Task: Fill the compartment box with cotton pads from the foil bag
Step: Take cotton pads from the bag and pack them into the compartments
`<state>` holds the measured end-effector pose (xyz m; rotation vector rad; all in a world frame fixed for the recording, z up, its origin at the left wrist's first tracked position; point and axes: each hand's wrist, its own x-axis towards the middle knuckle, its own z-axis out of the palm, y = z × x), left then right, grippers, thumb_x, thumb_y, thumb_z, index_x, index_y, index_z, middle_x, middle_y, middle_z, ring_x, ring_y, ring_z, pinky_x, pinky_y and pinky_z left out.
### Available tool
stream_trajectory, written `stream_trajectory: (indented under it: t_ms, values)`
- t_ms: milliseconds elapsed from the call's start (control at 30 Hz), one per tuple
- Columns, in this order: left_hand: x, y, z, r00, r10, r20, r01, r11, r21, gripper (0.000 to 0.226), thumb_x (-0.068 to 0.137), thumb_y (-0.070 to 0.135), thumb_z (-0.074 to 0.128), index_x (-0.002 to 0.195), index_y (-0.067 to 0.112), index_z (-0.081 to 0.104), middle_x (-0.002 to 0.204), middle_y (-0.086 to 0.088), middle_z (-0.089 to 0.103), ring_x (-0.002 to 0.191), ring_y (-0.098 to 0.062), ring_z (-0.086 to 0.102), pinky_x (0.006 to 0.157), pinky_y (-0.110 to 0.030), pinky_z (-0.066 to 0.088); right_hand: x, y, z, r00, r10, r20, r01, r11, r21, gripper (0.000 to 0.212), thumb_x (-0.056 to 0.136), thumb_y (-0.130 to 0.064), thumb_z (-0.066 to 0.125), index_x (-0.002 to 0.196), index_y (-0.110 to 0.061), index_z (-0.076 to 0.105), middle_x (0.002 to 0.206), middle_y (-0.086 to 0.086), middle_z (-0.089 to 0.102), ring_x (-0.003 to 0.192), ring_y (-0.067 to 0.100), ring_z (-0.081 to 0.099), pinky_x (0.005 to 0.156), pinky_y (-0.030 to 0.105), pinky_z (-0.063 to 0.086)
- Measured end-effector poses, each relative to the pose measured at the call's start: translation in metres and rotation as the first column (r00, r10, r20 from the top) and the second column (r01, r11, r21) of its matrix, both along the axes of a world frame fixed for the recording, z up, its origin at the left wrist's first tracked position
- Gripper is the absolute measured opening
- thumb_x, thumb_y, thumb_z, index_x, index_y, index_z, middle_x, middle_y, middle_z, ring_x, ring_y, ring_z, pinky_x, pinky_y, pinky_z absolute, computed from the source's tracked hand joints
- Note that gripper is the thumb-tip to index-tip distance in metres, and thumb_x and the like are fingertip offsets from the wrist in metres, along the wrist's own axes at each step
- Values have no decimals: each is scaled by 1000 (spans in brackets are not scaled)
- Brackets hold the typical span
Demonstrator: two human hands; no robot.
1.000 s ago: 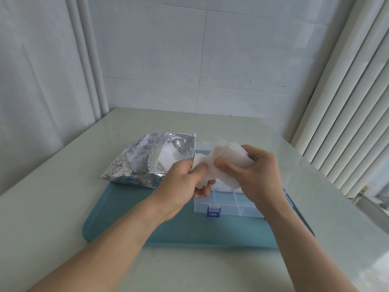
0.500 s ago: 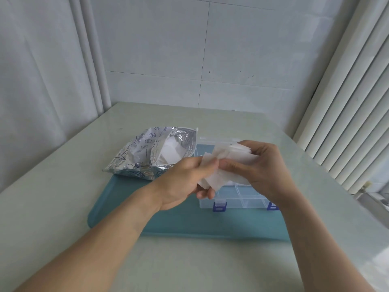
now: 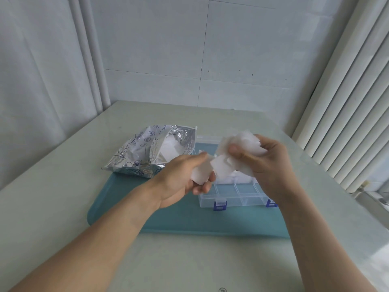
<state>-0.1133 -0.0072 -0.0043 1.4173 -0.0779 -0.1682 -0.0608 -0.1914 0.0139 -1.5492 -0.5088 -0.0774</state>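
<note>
Two hands work above one pale worktop (image 3: 63, 207), the largest thing in view, which carries a teal mat (image 3: 189, 220). Taking the mat as the landmark: the foil bag (image 3: 147, 152) lies on its far left corner, long axis running left to right, its torn mouth pointing right toward the compartment box (image 3: 235, 197). That clear box sits on the mat's right half, its long axis also left to right, blue latches facing the person; whether its lid is folded back behind I cannot tell. White shows in the cells behind the hands, while the nearest row looks empty.

Above the box, over the mat's middle, the right hand (image 3: 267, 163) has thumb and fingers curled round a loose bunch of cotton pads (image 3: 244, 144). The left hand (image 3: 181, 178), just beside it, pinches a pad or two (image 3: 202, 173) between thumb and fingers, apparently peeling them off the bunch.

The step in hand looks like separating pads before dropping them into cells. The risk: the pads are light and cling together, so a pull may drag several out at once, and some could flutter onto the mat or worktop. A loose right grip could also spill the whole bunch across filled cells.
</note>
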Motion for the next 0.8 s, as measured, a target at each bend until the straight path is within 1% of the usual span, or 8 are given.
stream_trajectory:
  t_ms: [67,200,267,367,467,600,700,800]
  values:
    - [-2,0,1,995,-96,-7,96,995,11,35,103,34,42,102,4,58,78,-12,58,56,-19,53,50,-26,31,-3,7,-1,999,2,39,0,999,-52,13,77,-13,83,85,-8,74,72,-2,70,65,12,61,60,24,48]
    - [0,-3,-7,997,-7,72,-4,989,146,18,101,6,51,83,6,56,82,-17,53,54,-15,49,48,-20,34,-4,18,-8,992,-103,65,110,988,-108,10,80,-19,84,80,-16,75,68,-5,67,60,12,56,55,26,43]
    - [1,-3,-9,996,47,73,-57,988,142,21,100,1,50,81,5,56,75,-11,57,52,-14,50,47,-20,33,-4,19,-8,987,-163,14,163,986,-15,9,82,-18,81,83,-13,75,68,-4,67,60,11,56,53,23,44]
    - [2,-3,-9,991,120,61,-125,987,101,21,99,-2,51,80,3,57,68,-7,59,52,-15,51,46,-21,33,0,10,-2,967,-210,-145,238,946,219,10,85,-20,77,91,-13,73,75,-5,71,68,10,64,63,23,51]
    - [3,-1,-9,982,180,54,-181,983,26,20,99,-2,51,81,1,59,69,-10,60,55,-19,55,46,-23,38,6,-2,1,954,-13,-298,120,931,345,12,87,-21,72,97,-15,70,81,-9,72,77,5,68,66,21,54]
    - [3,-1,-8,992,115,45,-112,992,-62,13,98,-3,51,103,-2,63,84,-11,69,64,-21,66,54,-24,50,6,2,-7,978,101,-182,-80,990,118,24,75,-29,81,89,-11,74,80,2,69,73,16,61,61,27,49]
    - [1,-2,-6,996,16,89,-16,1000,-5,17,94,-11,51,100,-1,64,85,-10,67,62,-19,63,54,-23,47,3,8,-12,990,118,-79,-126,987,-100,29,79,-31,81,90,-6,73,77,6,67,70,18,59,62,29,45]
    - [-1,-4,-4,998,-21,65,21,1000,8,8,86,-3,59,92,1,62,77,-10,63,59,-19,55,49,-22,37,2,6,-13,993,89,-76,-100,981,-167,25,84,-29,78,91,-5,73,77,6,67,71,17,59,67,30,45]
